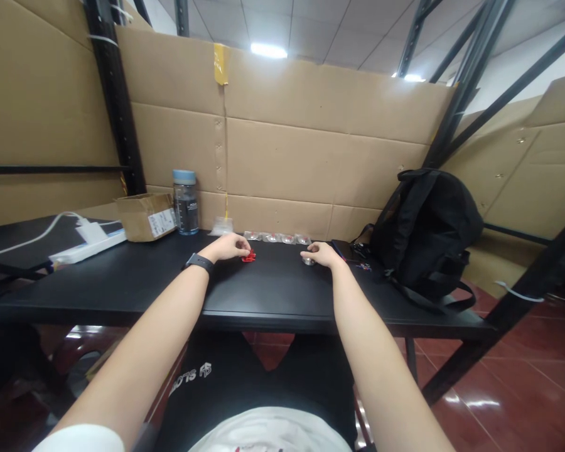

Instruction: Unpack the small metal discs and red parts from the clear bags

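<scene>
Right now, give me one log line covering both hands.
left hand: at red pieces, grip unclear | right hand: at round metal object, grip unclear | beyond: small clear bags

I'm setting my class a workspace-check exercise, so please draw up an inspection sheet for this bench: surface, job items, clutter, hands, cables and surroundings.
Surface: black table, plain-looking top.
Job's things: small red pieces; round metallic item; row of clear packets towards the back.
Clutter: cardboard box, blue-lidded bottle and clear bag at back left; black backpack at right.
Hands: left hand at the red pieces; right hand at the metallic item; firmness of grip can't be told.
Cables: white cable leading to the white power strip, far left.
Surroundings: cardboard panels, black metal frame, red tiled floor.
</scene>
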The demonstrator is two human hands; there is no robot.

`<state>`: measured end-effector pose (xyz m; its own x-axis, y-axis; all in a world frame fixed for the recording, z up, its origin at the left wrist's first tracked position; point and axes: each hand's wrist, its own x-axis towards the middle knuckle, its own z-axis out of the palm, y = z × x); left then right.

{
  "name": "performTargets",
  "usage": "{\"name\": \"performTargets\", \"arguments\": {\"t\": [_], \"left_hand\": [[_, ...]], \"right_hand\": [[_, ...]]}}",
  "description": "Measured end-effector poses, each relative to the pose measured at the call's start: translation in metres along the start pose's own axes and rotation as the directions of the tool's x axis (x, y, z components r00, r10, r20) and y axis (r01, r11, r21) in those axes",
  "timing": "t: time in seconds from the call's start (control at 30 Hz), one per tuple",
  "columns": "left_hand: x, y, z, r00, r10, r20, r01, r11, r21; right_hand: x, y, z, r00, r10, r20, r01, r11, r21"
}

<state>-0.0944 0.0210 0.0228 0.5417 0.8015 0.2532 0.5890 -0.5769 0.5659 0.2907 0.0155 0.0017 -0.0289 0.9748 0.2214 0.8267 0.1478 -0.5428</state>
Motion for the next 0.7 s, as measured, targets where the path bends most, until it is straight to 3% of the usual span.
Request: {"name": "performTargets", "arguments": {"t": [0.23,0.33,0.5,0.7], "left_hand": [[0.002,-0.001,0.000,0.997,-0.013,-0.079,0.012,1.000,-0.014],[0.002,-0.001,0.001,0.993,-0.015,-0.117,0.012,1.000,-0.024],[0.002,0.001,0.003,0.993,-0.014,-0.113,0.013,1.000,-0.013],[0.002,0.004,0.008,0.997,-0.005,-0.080,0.001,0.998,-0.057]], "right_hand": [[0.019,-0.010,0.009,0.991,0.135,0.010,-0.131,0.978,-0.162],[0.023,-0.014,0.010,0.988,0.147,0.054,-0.132,0.966,-0.223],[0.027,-0.015,0.005,0.992,0.105,0.069,-0.080,0.951,-0.299],[0.032,-0.019,-0.001,0.981,0.172,0.084,-0.135,0.934,-0.332]]}}
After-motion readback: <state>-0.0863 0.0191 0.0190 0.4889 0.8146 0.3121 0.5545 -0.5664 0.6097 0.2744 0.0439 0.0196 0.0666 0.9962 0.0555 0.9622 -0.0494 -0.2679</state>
